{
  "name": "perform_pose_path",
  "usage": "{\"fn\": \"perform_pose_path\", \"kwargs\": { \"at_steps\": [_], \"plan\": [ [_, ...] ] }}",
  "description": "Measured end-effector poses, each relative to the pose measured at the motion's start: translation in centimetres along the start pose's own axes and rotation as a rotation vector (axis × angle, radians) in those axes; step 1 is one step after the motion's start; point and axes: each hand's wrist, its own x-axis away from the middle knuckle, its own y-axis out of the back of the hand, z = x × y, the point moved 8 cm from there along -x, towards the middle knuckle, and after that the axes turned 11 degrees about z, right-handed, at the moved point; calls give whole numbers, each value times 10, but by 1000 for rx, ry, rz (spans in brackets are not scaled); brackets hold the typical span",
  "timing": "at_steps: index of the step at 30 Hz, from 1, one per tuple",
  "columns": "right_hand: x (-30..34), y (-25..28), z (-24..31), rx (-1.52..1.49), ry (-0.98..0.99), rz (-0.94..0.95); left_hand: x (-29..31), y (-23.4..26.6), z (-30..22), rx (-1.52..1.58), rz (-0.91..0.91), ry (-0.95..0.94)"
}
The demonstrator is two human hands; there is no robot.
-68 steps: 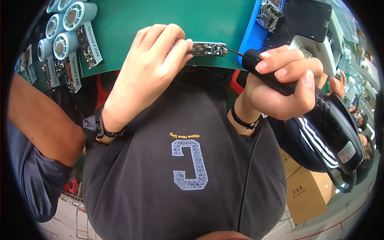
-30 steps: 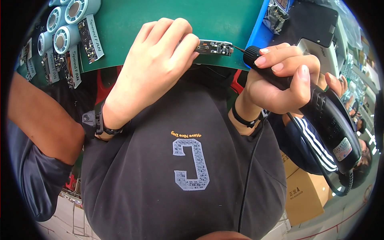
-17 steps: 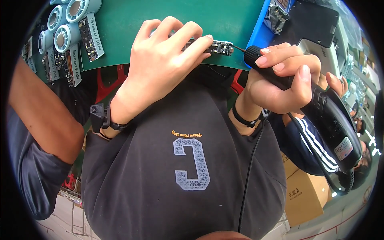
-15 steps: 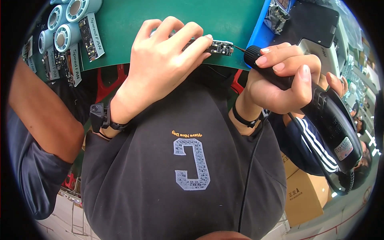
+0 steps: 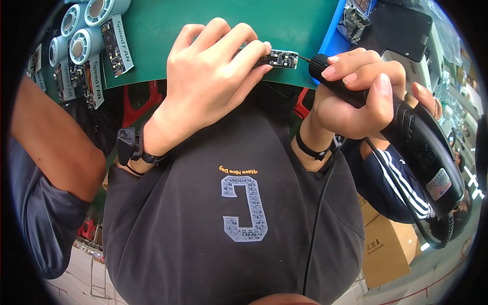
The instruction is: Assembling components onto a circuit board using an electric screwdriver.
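Black power screwdriver (image 5: 419,145) | right hand (image 5: 358,104): fingers curled around it, bit (image 5: 304,59) pointing leftward | left hand (image 5: 206,81): back up, thumb and forefinger pinching circuit board (image 5: 282,59), jutting toward right hand

Fan handles (image 5: 123,46), dark shirt (image 5: 203,213) and brown carton (image 5: 389,259) bear lettering (image 5: 238,171).
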Motion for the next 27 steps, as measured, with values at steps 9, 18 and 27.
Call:
{"fn": "perform_pose_path", "kwargs": {
  "at_steps": [9, 18, 27],
  "plan": [
    [-3, -11, -4, 10, -135, 241, 10, -2, 5, 43, -164, -114],
    [-4, -14, -7, -80, -68, 228, 11, 2, -2, -19, -202, -129],
    [-9, -13, -14, -113, -36, 292, 7, 0, 1, 2, -175, -105]
  ]
}}
